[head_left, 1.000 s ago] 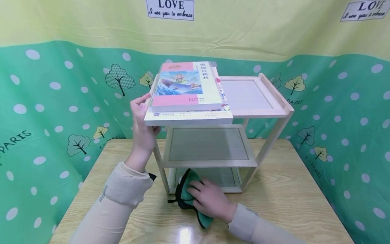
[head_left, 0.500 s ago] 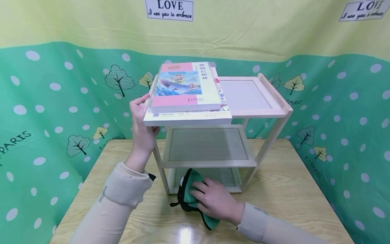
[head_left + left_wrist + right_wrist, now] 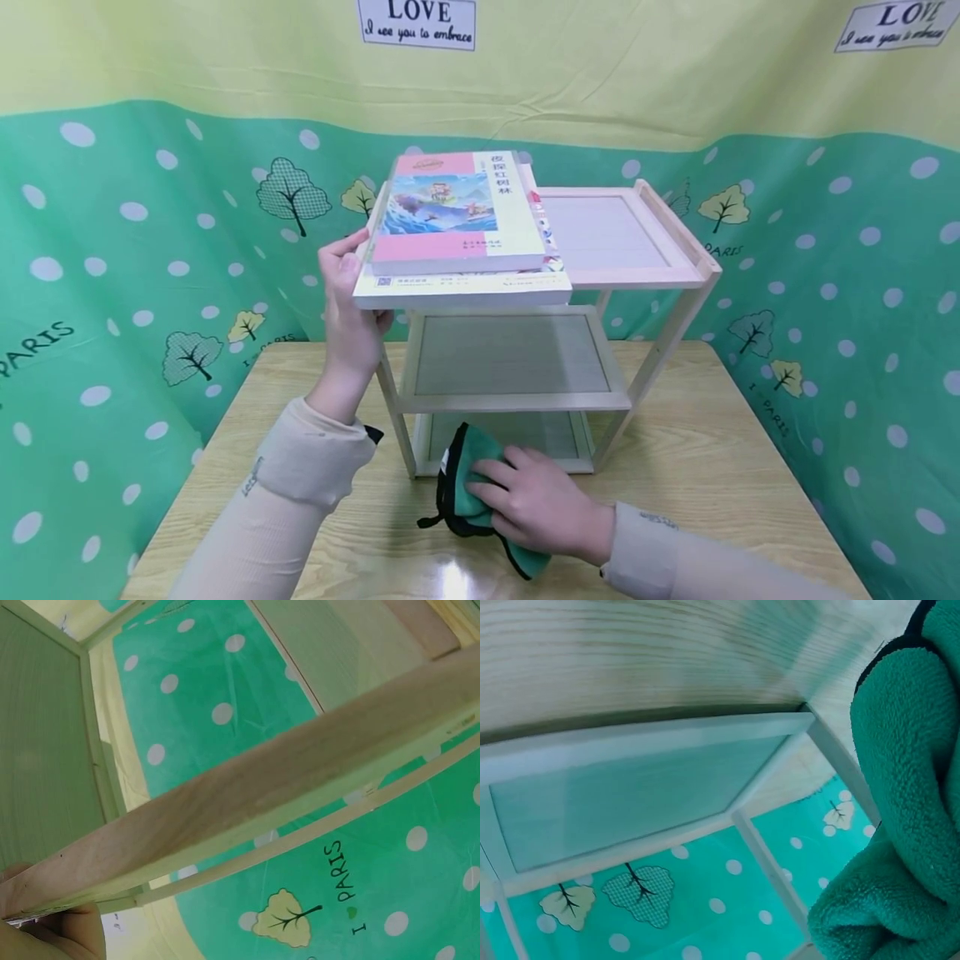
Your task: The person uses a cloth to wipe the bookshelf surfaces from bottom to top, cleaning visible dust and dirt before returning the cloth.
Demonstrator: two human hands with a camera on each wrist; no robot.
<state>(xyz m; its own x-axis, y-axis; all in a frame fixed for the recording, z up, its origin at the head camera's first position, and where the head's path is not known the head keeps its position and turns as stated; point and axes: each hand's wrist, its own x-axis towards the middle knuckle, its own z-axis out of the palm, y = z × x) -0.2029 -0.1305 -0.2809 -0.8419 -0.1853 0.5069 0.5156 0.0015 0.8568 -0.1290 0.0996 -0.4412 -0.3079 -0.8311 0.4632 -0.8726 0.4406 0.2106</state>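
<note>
Green cloth (image 3: 472,479) is bunched under the right hand (image 3: 543,504), fingers curled tight into it, and we see its long axis slant from the far left towards us and right. Just beyond lies the bottom shelf (image 3: 540,433) of the rack (image 3: 662,354); whether cloth and board touch, we can't tell. The right hand is clearly nearer. Higher up, the left hand (image 3: 354,321) grips the wooden rail (image 3: 225,787), beside two stacked books (image 3: 450,204).
</note>
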